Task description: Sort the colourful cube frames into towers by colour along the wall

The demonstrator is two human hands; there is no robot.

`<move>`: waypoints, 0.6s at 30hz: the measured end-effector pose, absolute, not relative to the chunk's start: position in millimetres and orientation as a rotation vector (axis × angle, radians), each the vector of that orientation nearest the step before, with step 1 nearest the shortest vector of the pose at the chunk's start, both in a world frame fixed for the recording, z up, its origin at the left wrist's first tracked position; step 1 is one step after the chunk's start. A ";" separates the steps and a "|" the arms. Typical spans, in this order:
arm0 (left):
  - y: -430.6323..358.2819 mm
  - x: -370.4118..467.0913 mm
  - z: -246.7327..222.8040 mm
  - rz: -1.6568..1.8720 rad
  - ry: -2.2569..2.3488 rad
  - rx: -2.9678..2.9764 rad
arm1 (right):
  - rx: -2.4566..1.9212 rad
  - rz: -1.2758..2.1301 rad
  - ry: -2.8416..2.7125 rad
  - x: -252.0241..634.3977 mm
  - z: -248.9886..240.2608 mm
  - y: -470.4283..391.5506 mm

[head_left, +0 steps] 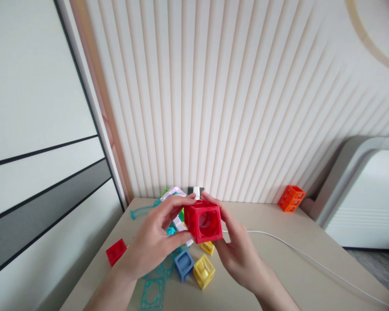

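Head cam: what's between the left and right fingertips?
A red block, as the head view shows: the left hand grips its left side, the right hand its right, and its round opening faces the camera.

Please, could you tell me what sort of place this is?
Probably a room in a home, though I cannot be certain. A hollow, toy-like red cube, a blue cube on the beige table, and the pale ribbed wall behind suggest it.

Behind the grip (236, 248), a pale ribbed wall (194, 95) is met by the beige tabletop (311, 285); left of the grip, a grey-banded white panel (35, 82) is seen; far right, dark flooring (376, 268) is glimpsed.
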State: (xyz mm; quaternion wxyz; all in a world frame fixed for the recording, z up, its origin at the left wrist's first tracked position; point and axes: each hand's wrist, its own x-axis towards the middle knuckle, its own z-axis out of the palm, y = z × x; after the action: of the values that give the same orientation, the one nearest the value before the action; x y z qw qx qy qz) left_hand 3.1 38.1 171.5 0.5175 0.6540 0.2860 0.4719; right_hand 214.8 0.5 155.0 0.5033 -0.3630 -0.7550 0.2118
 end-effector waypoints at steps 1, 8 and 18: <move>38.3 1.1 172.2 1.139 0.675 1.596 | -0.864 0.479 -1.847 215.2 156.0 -0.5; 30.4 -0.8 172.6 1.135 0.649 1.600 | -0.879 0.375 -1.889 217.4 157.6 -7.1; 33.8 -81.3 125.2 1.157 1.365 2.213 | -0.831 0.262 -1.906 221.3 161.0 -8.0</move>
State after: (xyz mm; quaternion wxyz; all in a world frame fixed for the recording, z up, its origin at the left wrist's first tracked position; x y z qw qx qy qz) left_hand -81.3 33.8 125.2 0.1472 0.7692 0.4743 0.4021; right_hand 221.3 -8.0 161.0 0.4995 -0.3435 -0.7879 0.1083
